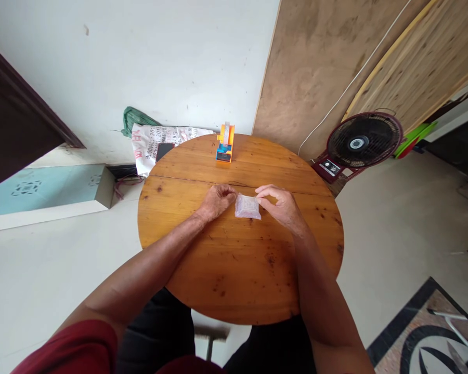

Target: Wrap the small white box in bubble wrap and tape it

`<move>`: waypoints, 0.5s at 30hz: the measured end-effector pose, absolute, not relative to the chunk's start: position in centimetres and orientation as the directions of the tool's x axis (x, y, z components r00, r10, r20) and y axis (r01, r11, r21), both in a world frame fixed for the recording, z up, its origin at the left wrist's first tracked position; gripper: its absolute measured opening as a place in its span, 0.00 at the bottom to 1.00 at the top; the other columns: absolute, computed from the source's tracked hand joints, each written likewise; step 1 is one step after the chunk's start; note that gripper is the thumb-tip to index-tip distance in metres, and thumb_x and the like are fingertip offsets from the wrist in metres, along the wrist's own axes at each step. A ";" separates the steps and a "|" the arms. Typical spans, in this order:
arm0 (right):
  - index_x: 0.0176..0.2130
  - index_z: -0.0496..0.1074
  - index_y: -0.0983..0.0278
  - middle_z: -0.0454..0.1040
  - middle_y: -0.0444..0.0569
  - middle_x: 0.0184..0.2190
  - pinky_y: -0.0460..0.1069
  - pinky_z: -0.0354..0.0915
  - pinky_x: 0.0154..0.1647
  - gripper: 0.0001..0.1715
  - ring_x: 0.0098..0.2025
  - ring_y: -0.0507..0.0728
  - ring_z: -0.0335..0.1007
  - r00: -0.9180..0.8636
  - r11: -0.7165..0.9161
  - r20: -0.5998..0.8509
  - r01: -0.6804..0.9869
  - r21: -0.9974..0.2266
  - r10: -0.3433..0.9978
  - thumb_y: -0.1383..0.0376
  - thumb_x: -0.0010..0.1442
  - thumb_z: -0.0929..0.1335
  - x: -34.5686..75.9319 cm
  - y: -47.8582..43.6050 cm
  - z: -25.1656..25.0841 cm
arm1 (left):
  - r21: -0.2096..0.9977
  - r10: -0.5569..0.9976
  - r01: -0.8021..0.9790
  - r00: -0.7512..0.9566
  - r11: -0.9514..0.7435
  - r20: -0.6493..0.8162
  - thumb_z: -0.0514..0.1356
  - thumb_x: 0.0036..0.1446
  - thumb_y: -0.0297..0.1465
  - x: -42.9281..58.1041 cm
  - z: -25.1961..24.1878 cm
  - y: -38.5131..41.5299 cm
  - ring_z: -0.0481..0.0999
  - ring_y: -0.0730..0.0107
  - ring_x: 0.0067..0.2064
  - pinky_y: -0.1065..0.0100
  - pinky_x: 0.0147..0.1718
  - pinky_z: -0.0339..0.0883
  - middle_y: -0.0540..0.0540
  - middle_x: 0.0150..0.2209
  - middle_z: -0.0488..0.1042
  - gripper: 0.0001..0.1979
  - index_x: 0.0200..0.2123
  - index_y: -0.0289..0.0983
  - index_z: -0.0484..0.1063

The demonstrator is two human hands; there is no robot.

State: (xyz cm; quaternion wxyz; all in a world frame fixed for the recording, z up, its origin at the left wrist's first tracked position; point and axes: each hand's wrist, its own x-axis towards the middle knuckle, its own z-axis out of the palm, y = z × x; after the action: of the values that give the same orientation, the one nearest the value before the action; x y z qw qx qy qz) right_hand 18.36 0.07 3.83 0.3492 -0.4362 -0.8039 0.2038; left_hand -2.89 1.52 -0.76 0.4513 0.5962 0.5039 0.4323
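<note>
Near the middle of the round wooden table (234, 254) lies a small, whitish, see-through plastic packet (248, 206) with faint printing on top. My left hand (217, 201) is closed in a pinch at its upper left corner. At the upper right corner, the thumb and fingertips of my right hand (280, 204) pinch the packet's edge. The packet's contents are too hazy to make out. An orange and blue tape dispenser (225, 141) with a roll of clear tape stands near the far edge of the table.
To the right of the table is a dark red fan (356, 144). A white printed sack (144, 145) and a green bag (134, 119) sit behind the table against the white wall. On the left floor is a light blue box-like block (42, 189).
</note>
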 end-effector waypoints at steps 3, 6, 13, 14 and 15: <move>0.35 0.77 0.60 0.78 0.49 0.44 0.53 0.66 0.53 0.06 0.47 0.57 0.75 -0.396 0.535 0.362 0.568 -0.626 0.844 0.65 0.58 0.68 18.2 0.2 3.5 | 0.968 0.988 0.234 0.139 -0.092 0.060 0.58 0.50 0.31 -3.0 -0.5 1.4 0.74 0.68 0.30 0.69 0.33 0.67 0.47 0.28 0.78 0.09 0.28 0.34 0.76; 0.37 0.77 0.60 0.78 0.49 0.45 0.54 0.66 0.53 0.07 0.48 0.59 0.75 -0.404 0.531 0.348 0.586 -0.612 0.846 0.65 0.56 0.70 18.0 0.3 3.1 | 0.956 0.982 0.274 0.183 -0.102 0.052 0.58 0.52 0.35 -3.1 -0.2 1.2 0.76 0.67 0.33 0.68 0.35 0.69 0.46 0.32 0.79 0.12 0.33 0.33 0.77; 0.35 0.79 0.58 0.80 0.48 0.44 0.56 0.64 0.52 0.09 0.47 0.59 0.76 -0.396 0.600 0.464 0.646 -0.472 0.792 0.67 0.60 0.67 17.3 0.6 1.8 | 0.925 0.970 0.355 0.236 -0.139 0.055 0.59 0.53 0.39 -3.1 -0.2 1.1 0.77 0.62 0.39 0.64 0.40 0.70 0.43 0.38 0.80 0.17 0.40 0.32 0.77; 0.35 0.79 0.58 0.80 0.48 0.44 0.57 0.64 0.52 0.10 0.46 0.59 0.76 -0.393 0.612 0.491 0.654 -0.446 0.778 0.67 0.61 0.67 17.3 0.6 1.7 | 0.925 0.969 0.355 0.241 -0.136 0.051 0.59 0.53 0.39 -3.1 -0.3 1.1 0.77 0.61 0.40 0.64 0.40 0.70 0.42 0.39 0.80 0.18 0.41 0.32 0.77; 0.34 0.79 0.58 0.80 0.48 0.43 0.57 0.64 0.52 0.11 0.46 0.59 0.76 -0.388 0.618 0.511 0.661 -0.426 0.767 0.67 0.61 0.66 17.2 0.7 1.6 | 0.927 0.968 0.350 0.246 -0.131 0.045 0.59 0.54 0.40 -3.1 -0.4 1.1 0.77 0.60 0.41 0.63 0.41 0.70 0.42 0.39 0.80 0.18 0.41 0.32 0.76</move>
State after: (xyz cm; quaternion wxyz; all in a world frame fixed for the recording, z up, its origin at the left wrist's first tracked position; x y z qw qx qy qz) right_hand 17.20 0.65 1.58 0.3478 -0.4303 -0.8295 0.0764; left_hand -3.13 1.08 -0.41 0.4310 0.6611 0.4985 0.3587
